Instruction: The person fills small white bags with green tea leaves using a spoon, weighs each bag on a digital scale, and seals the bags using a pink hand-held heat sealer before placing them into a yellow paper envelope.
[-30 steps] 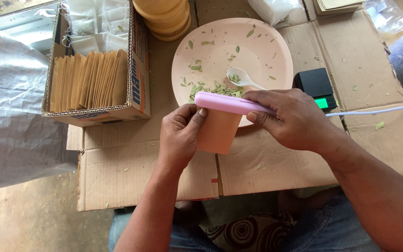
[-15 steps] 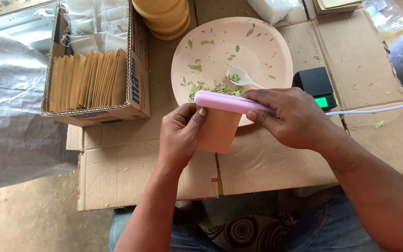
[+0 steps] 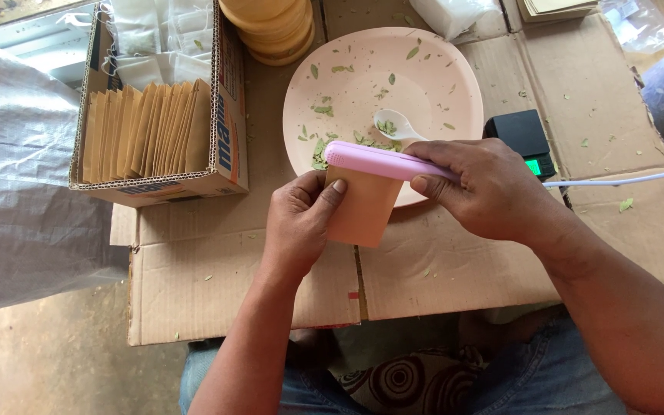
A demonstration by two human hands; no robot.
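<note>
Plastic sheeting [image 3: 17, 177] billows grey at the far left, and just right of it sits a cardboard box [image 3: 228, 115] packed with upright brown paper sachets [image 3: 144, 131], white packets [image 3: 155, 42] stacked behind them. Flattened cardboard [image 3: 224, 284] covers the worktop under everything. At the far edge, a stack of tan discs [image 3: 270, 27]. Now the action: left hand [image 3: 297, 227] pinches a small brown sachet [image 3: 363, 211] by its left edge, thumb on the front, fingers curled behind, holding it upright just above the cardboard. Across the sachet's top lies a pink handheld sealer [image 3: 382, 161], clamped down on the mouth of the packet. Right hand [image 3: 489, 188] is wrapped over the sealer's right end, fingers pressed down on it, squeezing. Behind the hands, a pale pink plate [image 3: 439, 73] dotted with dried green leaf bits [image 3: 347, 142], a white spoon [image 3: 397, 125] resting in it. Right of the plate, a small black scale [image 3: 524, 134] with a green lit display, and a white cord [image 3: 616, 182] trailing off to the right edge.
</note>
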